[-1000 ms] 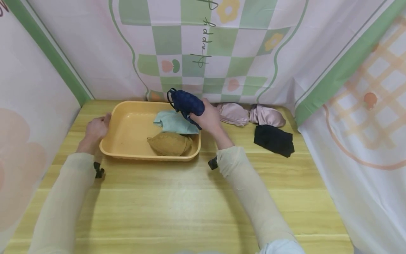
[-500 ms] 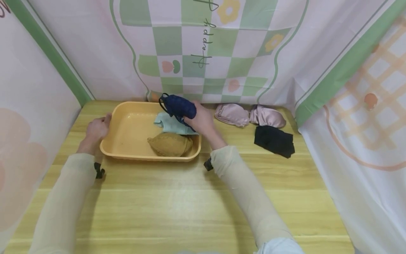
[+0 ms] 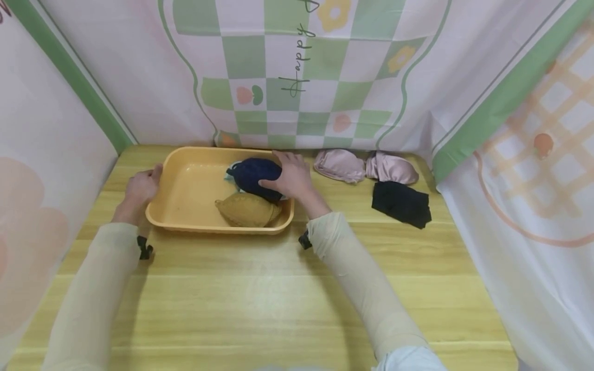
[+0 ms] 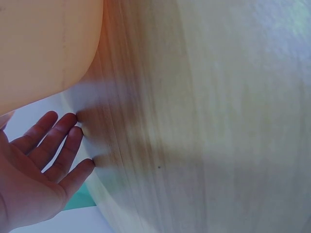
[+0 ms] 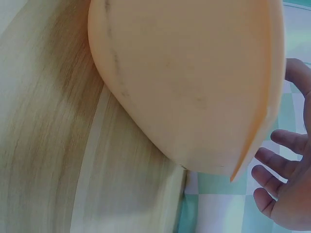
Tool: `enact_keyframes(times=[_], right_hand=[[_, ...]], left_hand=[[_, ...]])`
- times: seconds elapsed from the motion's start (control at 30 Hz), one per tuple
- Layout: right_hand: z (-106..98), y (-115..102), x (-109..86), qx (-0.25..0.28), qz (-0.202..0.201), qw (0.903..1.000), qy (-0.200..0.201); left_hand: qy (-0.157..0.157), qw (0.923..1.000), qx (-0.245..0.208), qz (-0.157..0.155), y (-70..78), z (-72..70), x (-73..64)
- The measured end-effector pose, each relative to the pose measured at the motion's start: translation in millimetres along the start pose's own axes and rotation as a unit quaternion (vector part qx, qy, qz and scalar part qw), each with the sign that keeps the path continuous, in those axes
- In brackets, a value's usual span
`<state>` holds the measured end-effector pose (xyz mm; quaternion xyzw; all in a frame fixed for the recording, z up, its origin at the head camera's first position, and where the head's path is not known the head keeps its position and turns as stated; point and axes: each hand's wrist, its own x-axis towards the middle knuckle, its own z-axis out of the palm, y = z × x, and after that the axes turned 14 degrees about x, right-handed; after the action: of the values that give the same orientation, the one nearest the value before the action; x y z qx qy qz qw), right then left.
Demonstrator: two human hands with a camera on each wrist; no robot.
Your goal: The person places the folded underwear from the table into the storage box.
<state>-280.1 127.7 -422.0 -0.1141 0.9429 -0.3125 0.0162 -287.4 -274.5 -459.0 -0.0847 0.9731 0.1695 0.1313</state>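
The orange-yellow plastic tray [image 3: 185, 210] stands at the back left of the table. My left hand [image 3: 141, 188] rests at its left edge; in the left wrist view the fingers [image 4: 58, 145] extend outside it, loosely spread. My right hand [image 3: 293, 176] is over the right rim, fingers apart, its thumb overlapping a folded navy bra [image 3: 252, 175]. In the right wrist view, the fingers [image 5: 277, 162] are outside the tray wall, spread. Beneath the navy bra, a pale mint cloth [image 3: 229, 176] is mostly hidden. An ochre folded bra [image 3: 246, 210] lies in front of them inside the tray.
Right of the tray lie two pink satiny folded pieces [image 3: 341, 166], which look like bras, and a folded black cloth [image 3: 401, 204]. The wooden table [image 3: 260, 293] extends toward me. A printed curtain [image 3: 320, 93] hangs right behind the tray.
My right hand has lowered the navy bra into the tray, onto the mint cloth, and its fingers have spread off it. The left hand has stayed at the tray's left edge.
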Motion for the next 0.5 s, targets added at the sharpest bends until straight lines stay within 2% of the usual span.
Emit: enact_keyframes(times=[0.27,0.5], right_hand=[[-3.4,2.2,-1.9,0.029,-0.001,0.9996,0.005],[-8.3,5.6,-3.8,0.043,0.003,0.999,0.01]], left_hand=[[0.003,1.0,-0.002,0.0,-0.4,0.3,0.6],[0.013,0.9998,-0.004,0.014,0.2,0.2,-2.6]])
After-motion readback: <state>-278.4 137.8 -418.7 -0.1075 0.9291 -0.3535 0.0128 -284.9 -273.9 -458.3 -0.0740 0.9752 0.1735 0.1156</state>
